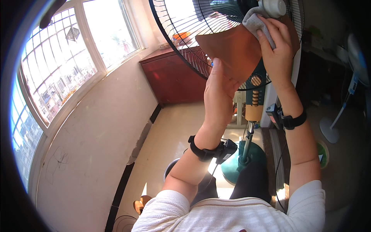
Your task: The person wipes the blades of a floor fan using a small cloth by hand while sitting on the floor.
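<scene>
A pedestal fan stands before me, its front uncovered, with the black wire rear guard point(189, 62) around the blades. My left hand point(218, 92) grips the lower edge of a translucent orange-brown fan blade point(234, 52), thumb on the near face and fingers partly hidden behind. In my right hand point(278, 55) is a folded grey cloth point(258, 24), pressed against the blade close to the hub. A white plastic cap point(274, 8) sits on the hub just above the cloth. Below the guard are the fan's control panel point(255, 97), metal pole point(247, 142) and round green base point(256, 153).
A dark red cabinet point(176, 78) stands behind the fan, against the wall below the windows point(58, 66). To the right is another fan, white and blue point(350, 84). A floor track point(278, 156) runs by my right side. Part of a bucket point(169, 168) shows beside my left arm.
</scene>
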The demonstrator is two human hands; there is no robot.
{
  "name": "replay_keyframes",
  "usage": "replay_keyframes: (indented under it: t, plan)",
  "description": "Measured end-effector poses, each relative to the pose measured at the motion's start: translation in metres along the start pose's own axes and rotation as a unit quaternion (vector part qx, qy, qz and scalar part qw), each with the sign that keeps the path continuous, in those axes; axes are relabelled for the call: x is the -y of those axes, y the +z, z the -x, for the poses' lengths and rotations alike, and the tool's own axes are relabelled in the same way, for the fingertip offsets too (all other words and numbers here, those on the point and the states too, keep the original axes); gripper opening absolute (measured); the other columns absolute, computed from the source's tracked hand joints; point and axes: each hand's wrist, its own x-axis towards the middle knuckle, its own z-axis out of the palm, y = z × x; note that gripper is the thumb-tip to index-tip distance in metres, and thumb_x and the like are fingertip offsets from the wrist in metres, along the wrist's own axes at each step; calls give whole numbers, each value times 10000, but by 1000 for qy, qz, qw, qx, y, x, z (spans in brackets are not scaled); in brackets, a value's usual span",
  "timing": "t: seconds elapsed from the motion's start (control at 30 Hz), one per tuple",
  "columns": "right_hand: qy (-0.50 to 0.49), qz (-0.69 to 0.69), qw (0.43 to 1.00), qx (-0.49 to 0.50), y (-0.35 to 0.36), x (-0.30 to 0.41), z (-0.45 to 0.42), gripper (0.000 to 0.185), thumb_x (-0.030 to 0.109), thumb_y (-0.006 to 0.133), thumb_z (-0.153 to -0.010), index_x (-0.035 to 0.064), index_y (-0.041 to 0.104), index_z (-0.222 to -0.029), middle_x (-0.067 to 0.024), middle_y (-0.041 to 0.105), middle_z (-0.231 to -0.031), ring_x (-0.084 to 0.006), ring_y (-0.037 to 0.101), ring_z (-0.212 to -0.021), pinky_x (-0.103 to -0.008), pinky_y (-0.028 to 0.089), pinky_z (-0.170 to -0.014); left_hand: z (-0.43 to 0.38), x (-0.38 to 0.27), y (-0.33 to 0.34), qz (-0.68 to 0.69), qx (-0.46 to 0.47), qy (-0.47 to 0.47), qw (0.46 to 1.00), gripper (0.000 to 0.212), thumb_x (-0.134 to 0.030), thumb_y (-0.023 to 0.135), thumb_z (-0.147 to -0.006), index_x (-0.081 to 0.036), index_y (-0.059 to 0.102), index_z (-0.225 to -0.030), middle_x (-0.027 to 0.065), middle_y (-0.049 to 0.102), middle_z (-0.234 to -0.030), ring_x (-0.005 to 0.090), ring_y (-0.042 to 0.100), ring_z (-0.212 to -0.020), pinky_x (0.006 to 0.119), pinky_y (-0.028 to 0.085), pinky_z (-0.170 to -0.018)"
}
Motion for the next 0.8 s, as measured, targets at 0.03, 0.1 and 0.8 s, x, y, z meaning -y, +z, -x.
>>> replay_keyframes:
  t: [0.03, 0.1, 0.8]
  plan:
    - [0, -30, 999, 12, 3, 11, 8, 333, 16, 626, -818, 84, 644, -1144, -78, 566, -1055, -262, 546, -978, -329, 450, -853, 1, -3, 0, -3, -3, 0, 1000, 476, -384, 324, -1021, -5, 439, -1287, 149, 542, -1273, 260, 566, -1117, 376, 423, -975]
    - [19, -52, 994, 94, -4, 40, 30, 376, -30, 635, -777, 75, 641, -1138, -84, 559, -1054, -263, 546, -974, -334, 459, -845, 1, -7, -1, 39, -24, -13, 999, 540, -459, 335, -1007, -23, 418, -1314, 143, 535, -1278, 260, 567, -1115, 376, 429, -969]
    - [72, -100, 972, 201, -41, 45, 90, 318, -21, 604, -809, 36, 616, -1122, -127, 550, -1006, -314, 567, -926, -363, 475, -806, 31, 52, -41, -111, -1, -215, 970, 490, -336, 357, -1021, -23, 323, -1397, 119, 511, -1299, 224, 548, -1167, 348, 479, -923]
